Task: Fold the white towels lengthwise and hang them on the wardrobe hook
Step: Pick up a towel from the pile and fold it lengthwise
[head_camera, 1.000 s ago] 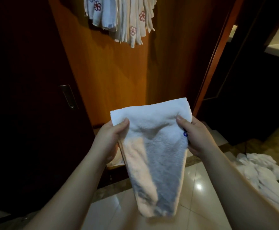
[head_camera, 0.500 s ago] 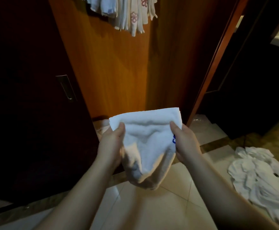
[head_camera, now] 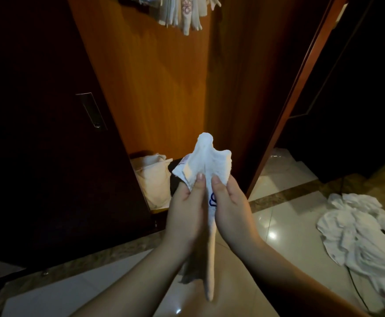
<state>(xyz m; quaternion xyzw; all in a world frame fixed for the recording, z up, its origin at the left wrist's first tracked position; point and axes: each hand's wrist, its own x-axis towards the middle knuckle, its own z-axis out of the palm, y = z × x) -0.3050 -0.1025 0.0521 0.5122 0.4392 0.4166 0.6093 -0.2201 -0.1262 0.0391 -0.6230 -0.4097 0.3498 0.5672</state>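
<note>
A white towel (head_camera: pixel 206 160) with blue stitching hangs folded into a narrow strip between my two hands. My left hand (head_camera: pixel 187 207) pinches its top edge with the thumb in front. Pressed close beside it, my right hand (head_camera: pixel 231 207) pinches the other half of that edge. The towel's tail drops down between my forearms. Several folded towels (head_camera: pixel 182 12) with flower embroidery hang at the top of the orange wardrobe panel (head_camera: pixel 152 88); their hook is out of the frame.
A heap of white towels (head_camera: pixel 360 236) lies on the tiled floor at the right. A dark sliding door with a recessed handle (head_camera: pixel 92 110) fills the left. A cream cloth bag (head_camera: pixel 153 177) sits on the wardrobe floor. A door frame (head_camera: pixel 301 76) slants at the right.
My hands came together, closing the spread towel in half along its length into a narrow strip. The view tilted down, so the hanging towels sit higher.
</note>
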